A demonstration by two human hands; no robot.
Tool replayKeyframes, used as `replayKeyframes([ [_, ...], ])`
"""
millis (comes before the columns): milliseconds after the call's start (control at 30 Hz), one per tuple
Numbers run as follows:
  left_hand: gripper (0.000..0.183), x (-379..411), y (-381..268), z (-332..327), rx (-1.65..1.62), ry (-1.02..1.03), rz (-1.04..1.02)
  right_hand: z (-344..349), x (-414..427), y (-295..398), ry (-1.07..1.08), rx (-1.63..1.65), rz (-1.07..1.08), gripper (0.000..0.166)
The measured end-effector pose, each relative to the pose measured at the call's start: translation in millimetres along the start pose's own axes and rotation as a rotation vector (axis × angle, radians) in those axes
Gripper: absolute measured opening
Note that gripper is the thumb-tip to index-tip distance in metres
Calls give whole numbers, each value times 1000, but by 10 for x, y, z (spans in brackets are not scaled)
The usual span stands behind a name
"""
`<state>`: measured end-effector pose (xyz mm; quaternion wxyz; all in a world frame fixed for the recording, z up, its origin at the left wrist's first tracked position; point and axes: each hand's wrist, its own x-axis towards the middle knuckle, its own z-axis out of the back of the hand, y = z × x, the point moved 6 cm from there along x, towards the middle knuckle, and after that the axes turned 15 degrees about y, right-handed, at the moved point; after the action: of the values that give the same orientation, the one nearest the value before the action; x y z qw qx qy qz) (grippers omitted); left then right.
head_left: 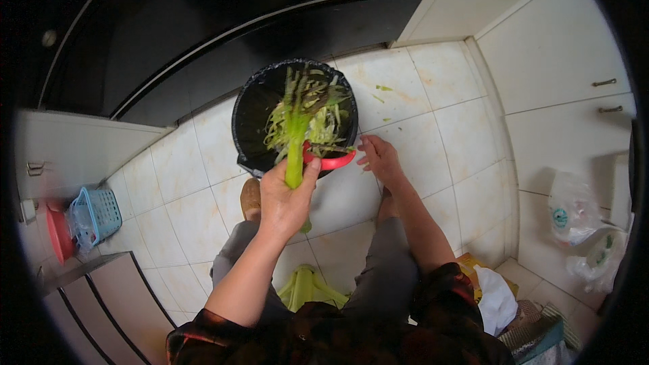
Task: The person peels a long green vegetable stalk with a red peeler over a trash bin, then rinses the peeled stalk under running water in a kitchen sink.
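Observation:
My left hand [288, 200] is closed around a green leafy stem vegetable [295, 149], probably celtuce, whose leafy end points away over the bin. The same hand also holds a red-handled peeler [334, 161] by its handle, between thumb and stalk. Strips of peel lie near the peeler's blade. My right hand [379, 158] is just right of the peeler, apart from it, with fingers slightly curled; whether a small scrap is at its fingertips cannot be told. Below both lies a round black-lined bin [243, 121] with green peelings [329, 121] heaped inside.
Green scraps [384, 88] lie on the tiled floor right of the bin. A blue plastic basket [105, 213] and a red basin [58, 233] stand at left. A light green stool [303, 286] is between my legs. Plastic bags [575, 213] are by the white cabinets at right.

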<state>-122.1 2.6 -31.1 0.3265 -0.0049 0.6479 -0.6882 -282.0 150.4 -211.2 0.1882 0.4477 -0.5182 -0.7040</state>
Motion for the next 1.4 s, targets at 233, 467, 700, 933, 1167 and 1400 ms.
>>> replayKeyframes([
  [233,21,-19,61,-65,91,34,5,824,327,-1454,-130,-669,-124,23],
  [467,16,28,84,-62,76,72,148,1056,1122,-1138,-190,-903,-134,46],
  [700,23,22,74,-189,42,166,197,1092,1929,-913,-336,-1265,-108,49],
  [933,21,34,198,-197,56,176,190,1114,1944,-1075,-238,-1192,-198,50],
  [1167,24,11,151,-265,63,133,128,589,976,-1461,-61,-1414,-16,54],
  [1400,19,-33,229,-307,41,176,169,782,530,-1632,-126,-996,-59,58],
])
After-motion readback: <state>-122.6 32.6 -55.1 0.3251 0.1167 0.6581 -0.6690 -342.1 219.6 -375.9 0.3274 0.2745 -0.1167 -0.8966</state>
